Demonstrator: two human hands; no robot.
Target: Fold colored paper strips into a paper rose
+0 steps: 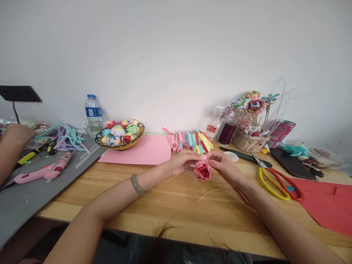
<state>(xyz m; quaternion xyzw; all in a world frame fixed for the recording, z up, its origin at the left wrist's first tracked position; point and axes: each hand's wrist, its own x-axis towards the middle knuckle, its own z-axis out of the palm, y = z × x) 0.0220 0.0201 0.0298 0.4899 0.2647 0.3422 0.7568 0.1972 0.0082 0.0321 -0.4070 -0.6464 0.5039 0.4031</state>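
Note:
A pink folded-paper flower with a red centre [202, 170] hangs between my two hands, its open face turned down toward me. My left hand [183, 161] pinches its upper left side. On the other side, my right hand [221, 163] holds the flower's top right edge between thumb and fingers. Just below the flower, a thin pale string [211, 191] lies on the wooden table [170, 209]. Behind my hands rests a row of folded paper strips [189, 142] in pink, blue, red and yellow.
Left: wire basket of paper flowers [123, 146], pink sheet [154, 148], water bottle [94, 119], pink glue gun [46, 171], another person's hand [20, 134]. Right: scissors [277, 183], red paper [330, 205], black phone [291, 163], thread spool [227, 133], flower pot [251, 142].

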